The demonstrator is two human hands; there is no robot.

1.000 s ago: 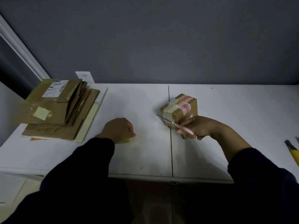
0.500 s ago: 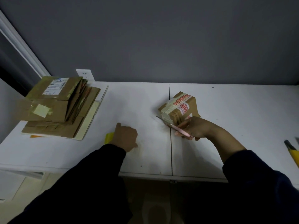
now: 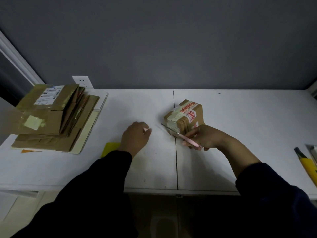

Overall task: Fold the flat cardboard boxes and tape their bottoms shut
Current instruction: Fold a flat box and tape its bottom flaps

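A small folded cardboard box (image 3: 186, 114) with pale and red-printed tape stands on the white table (image 3: 240, 127), just right of the table's seam. My right hand (image 3: 205, 137) grips pink-handled scissors (image 3: 187, 140) against the box's near side, with the blades pointing left past its lower corner. My left hand (image 3: 135, 136) hovers over the table left of the box, its fingers curled and nothing visible in them. A stack of flat cardboard boxes (image 3: 51, 117) lies at the far left.
A flat yellow item (image 3: 109, 148) lies on the table just behind my left wrist. A yellow-handled tool (image 3: 307, 166) sits at the right edge. A white wall socket (image 3: 82, 81) is behind the stack. The table's front edge runs below my forearms.
My left hand lifted off the yellow item and moved right toward the box, uncovering the item. My right hand with the scissors stayed at the box.
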